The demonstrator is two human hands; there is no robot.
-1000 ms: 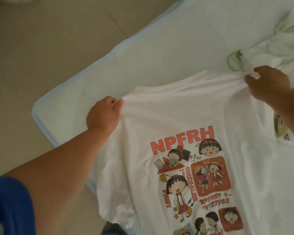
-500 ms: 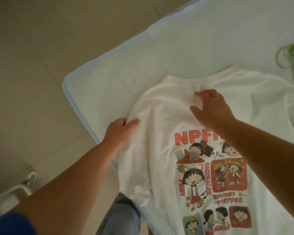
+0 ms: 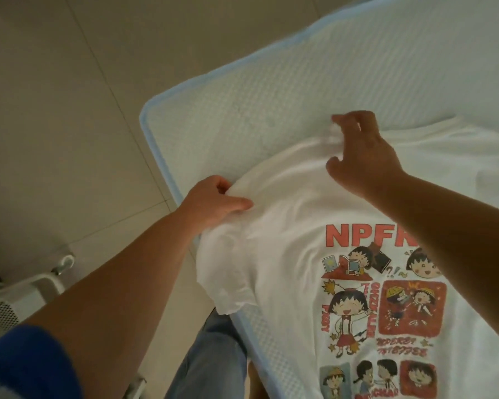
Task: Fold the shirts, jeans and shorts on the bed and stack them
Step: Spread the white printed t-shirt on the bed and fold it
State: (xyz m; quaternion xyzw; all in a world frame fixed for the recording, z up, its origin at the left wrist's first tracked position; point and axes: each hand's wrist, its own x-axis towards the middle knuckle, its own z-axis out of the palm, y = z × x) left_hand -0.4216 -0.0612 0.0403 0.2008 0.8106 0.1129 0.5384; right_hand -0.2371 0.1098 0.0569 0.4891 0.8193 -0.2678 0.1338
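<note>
I see left hand [image 3: 213, 201] gripping the shirt's [image 3: 294, 226] bunched side at the bed's [image 3: 213, 116] near-left corner | right hand [image 3: 360, 152] pinching the top hem further in | shirt lies print-up, one side hanging off the edge | jeans leg [image 3: 211, 358] below

Dim, soft indoor light; slight blur, wide-angle distortion.

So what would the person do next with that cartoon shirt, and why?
Probably pull the top edge away and lay it flat. The white shirt lies print-up on the bed, but it is bunched: the left hand grips its shoulder at the bed's edge, where a sleeve hangs off, and the right hand pinches the wrinkled top edge.
</note>
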